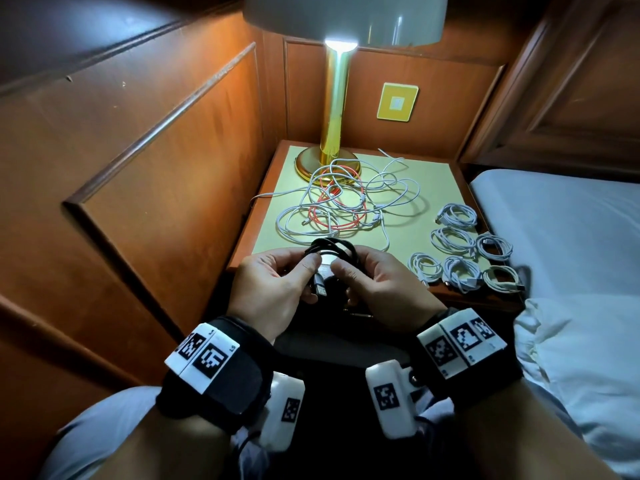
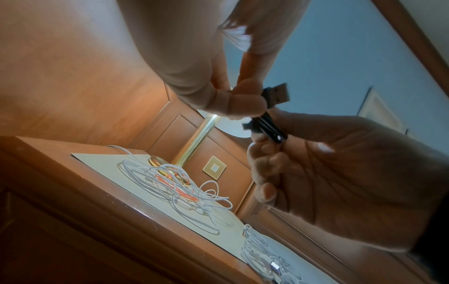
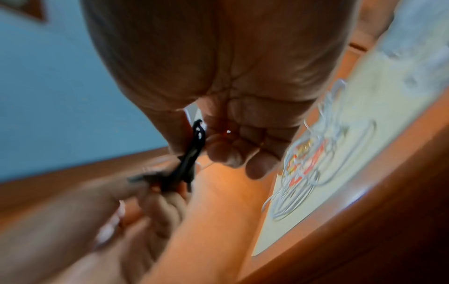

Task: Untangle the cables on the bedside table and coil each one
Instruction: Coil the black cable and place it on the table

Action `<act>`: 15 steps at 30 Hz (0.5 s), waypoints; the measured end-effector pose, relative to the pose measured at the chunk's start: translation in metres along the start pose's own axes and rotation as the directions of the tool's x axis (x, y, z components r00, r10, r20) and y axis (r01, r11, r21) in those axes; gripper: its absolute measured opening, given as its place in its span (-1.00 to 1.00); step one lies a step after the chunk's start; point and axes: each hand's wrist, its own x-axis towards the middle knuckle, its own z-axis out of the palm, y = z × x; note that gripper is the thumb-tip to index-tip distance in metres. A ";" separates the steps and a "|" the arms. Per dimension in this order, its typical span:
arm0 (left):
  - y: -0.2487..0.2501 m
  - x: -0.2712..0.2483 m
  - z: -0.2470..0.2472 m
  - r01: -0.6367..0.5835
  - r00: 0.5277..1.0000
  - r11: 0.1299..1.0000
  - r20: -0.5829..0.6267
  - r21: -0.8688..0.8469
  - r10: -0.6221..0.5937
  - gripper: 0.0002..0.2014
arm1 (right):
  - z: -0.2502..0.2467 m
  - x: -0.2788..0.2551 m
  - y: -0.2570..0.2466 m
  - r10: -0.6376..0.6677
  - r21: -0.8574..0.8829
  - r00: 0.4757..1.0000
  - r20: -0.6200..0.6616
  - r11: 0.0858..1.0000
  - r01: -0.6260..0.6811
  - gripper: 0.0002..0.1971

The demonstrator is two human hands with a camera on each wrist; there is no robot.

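Observation:
A black cable (image 1: 329,249) wound into a small coil hangs in front of the bedside table (image 1: 426,178), held between both hands. My left hand (image 1: 306,271) pinches the strands just behind the USB plug (image 2: 279,94), which sticks out past the fingers. My right hand (image 1: 348,277) grips the other side of the coil, fingers curled round the strands (image 3: 192,153). A tangle of white and red cables (image 1: 346,202) lies loose on the table's middle. Several coiled white cables (image 1: 464,251) sit in rows at the table's right front.
A brass lamp (image 1: 334,126) stands at the back of the table, its base touching the tangle. Wood panelling (image 1: 156,168) closes the left and back. A bed with white linen (image 1: 571,237) borders the right.

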 end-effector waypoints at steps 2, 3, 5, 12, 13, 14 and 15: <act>-0.002 0.000 0.000 -0.001 1.000 1.000 -0.013 0.007 0.001 -0.96 | 0.001 0.002 0.002 -0.048 -0.197 0.998 -0.030 0.979 0.041 -0.74; -0.003 0.000 0.001 -0.002 1.000 1.000 -0.020 0.010 0.002 -0.96 | 0.002 0.003 0.002 -0.048 -0.218 0.998 -0.043 0.975 0.038 -0.65; -0.003 0.000 0.003 -0.009 1.000 1.000 -0.023 0.012 0.010 -0.96 | 0.004 0.005 0.004 -0.050 -0.215 0.997 -0.060 0.976 0.036 -0.61; 0.000 0.002 0.003 -0.055 0.997 0.998 -0.050 -0.021 0.054 -0.94 | 0.006 0.004 0.000 -0.061 0.053 0.996 -0.066 0.997 0.065 -0.74; 0.000 0.001 0.004 -0.060 0.997 0.998 -0.042 -0.022 0.059 -0.93 | 0.005 0.004 0.000 -0.057 0.088 0.997 -0.051 0.994 0.061 -0.78; 0.001 0.000 0.004 -0.065 0.997 0.998 -0.035 -0.023 0.064 -0.92 | 0.004 0.004 -0.001 -0.054 0.117 0.998 -0.038 0.991 0.058 -0.82; 0.001 0.000 0.004 -0.073 0.997 0.997 -0.032 -0.022 0.072 -0.91 | 0.004 0.004 -0.001 -0.052 0.137 0.998 -0.031 0.989 0.055 -0.84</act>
